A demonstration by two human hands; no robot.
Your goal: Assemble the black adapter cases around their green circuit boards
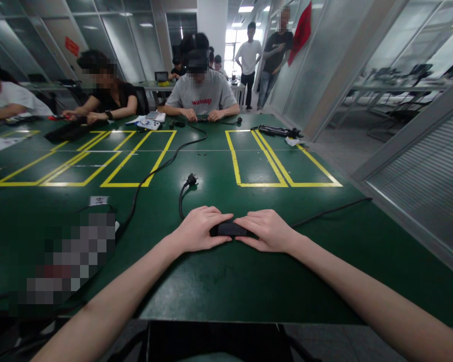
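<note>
A black power adapter (232, 230) lies at the middle of the near table, between my two hands. Around its left end my left hand (202, 229) is closed, thumb on the near side and fingers over the far side. My right hand (267, 230) grips the other end the same way. Only the adapter's middle shows; the fingers cover both ends. Behind my left hand a cord curves up to a black mains plug (191, 181) with its prongs pointing right. From beside my right hand a thin black cable (332, 212) runs to the table's right edge.
Yellow tape rectangles (262, 186) mark the green table (219, 291). A blurred-out object (75, 256) lies at the left, beside a long black cable (136, 196). Across the table a person (202, 93) handles a dark item. A folded black tripod-like thing (275, 131) rests at the far right.
</note>
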